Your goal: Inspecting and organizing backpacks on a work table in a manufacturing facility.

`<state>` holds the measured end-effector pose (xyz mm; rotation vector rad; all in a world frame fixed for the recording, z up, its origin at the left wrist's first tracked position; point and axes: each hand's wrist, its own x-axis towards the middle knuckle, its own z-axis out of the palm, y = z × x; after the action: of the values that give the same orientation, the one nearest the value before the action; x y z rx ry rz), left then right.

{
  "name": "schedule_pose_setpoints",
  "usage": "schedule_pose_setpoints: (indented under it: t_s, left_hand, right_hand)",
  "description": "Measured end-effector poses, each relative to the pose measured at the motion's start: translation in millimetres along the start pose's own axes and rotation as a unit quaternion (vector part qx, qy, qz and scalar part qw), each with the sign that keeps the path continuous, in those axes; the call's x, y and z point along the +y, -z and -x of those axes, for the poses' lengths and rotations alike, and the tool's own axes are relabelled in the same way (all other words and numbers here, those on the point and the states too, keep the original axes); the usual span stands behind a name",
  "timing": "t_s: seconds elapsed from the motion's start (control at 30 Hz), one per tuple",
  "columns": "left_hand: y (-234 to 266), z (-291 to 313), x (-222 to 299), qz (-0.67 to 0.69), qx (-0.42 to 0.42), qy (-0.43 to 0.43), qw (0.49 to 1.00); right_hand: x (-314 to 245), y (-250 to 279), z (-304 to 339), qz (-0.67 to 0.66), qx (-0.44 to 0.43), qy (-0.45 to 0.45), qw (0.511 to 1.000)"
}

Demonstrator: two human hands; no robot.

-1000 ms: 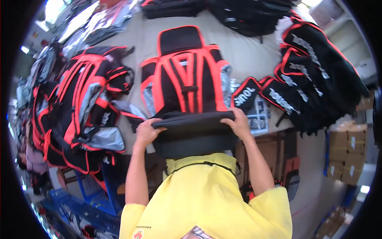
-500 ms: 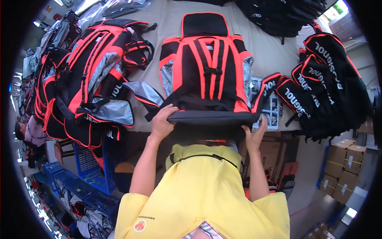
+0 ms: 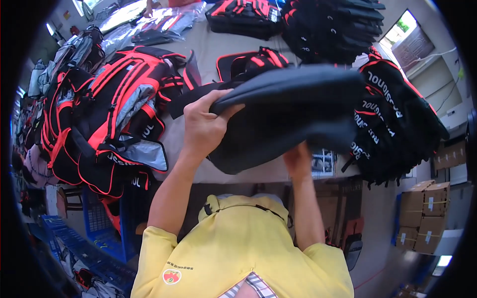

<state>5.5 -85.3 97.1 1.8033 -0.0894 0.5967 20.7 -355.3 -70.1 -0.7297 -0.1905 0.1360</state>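
A black backpack with orange-red trim point(image 3: 293, 109) is tipped up over the table, its dark bottom panel turned toward me and blurred by motion. My left hand point(image 3: 206, 121) grips the near left edge of that panel, thumb on the near side. Below the panel's lower edge is my right hand point(image 3: 298, 161); its fingers are blurred and partly hidden, so its hold cannot be made out. The far end of the pack, with straps and an orange-edged flap, shows behind the raised bottom.
Black and orange-red backpacks point(image 3: 124, 99) are heaped at the left. More black bags point(image 3: 392, 119) lie at the right, others point(image 3: 330, 30) at the back beside plastic-wrapped ones point(image 3: 166, 27). Blue crates point(image 3: 104, 223) stand below left, cartons point(image 3: 422, 213) on the floor at right.
The backpack lay flat with its straps up; its near end has since been raised, showing the bottom panel. My left hand rose with it; my right hand moved left, under the panel's edge.
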Motion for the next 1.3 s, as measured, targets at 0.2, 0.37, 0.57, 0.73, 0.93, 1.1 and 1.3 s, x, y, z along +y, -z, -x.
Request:
schedule_pose_setpoints:
  t_s: [0.2, 0.37, 0.57, 0.73, 0.93, 1.1, 1.3]
  left_hand:
    - [-9, 81, 6, 0.286, 0.25, 0.12, 0.917]
    - [-25, 188, -44, 0.028, -0.197, 0.409, 0.891]
    - [-10, 226, -82, -0.036, -0.359, 0.202, 0.91]
    - [68, 232, -111, -0.1, -0.004, 0.325, 0.94]
    - [133, 201, -159, 0.011, 0.171, 0.469, 0.866]
    - [89, 153, -164, 0.045, 0.087, 0.576, 0.812]
    - [53, 195, -150, 0.157, 0.094, 0.47, 0.863]
  right_hand:
    - [-140, -193, -93, 0.156, -0.131, 0.055, 0.977]
    - [-89, -208, -93, 0.571, -0.358, -0.003, 0.739]
    - [91, -6, -11, 0.684, -0.512, -0.013, 0.519]
    - [38, 15, 25, 0.409, -0.044, -0.094, 0.907]
    - [-33, 75, 59, 0.464, 0.242, -0.121, 0.843]
    - [-4, 34, 84, 0.313, 0.233, -0.35, 0.852]
    - [-19, 83, 83, 0.415, 0.259, -0.1, 0.866]
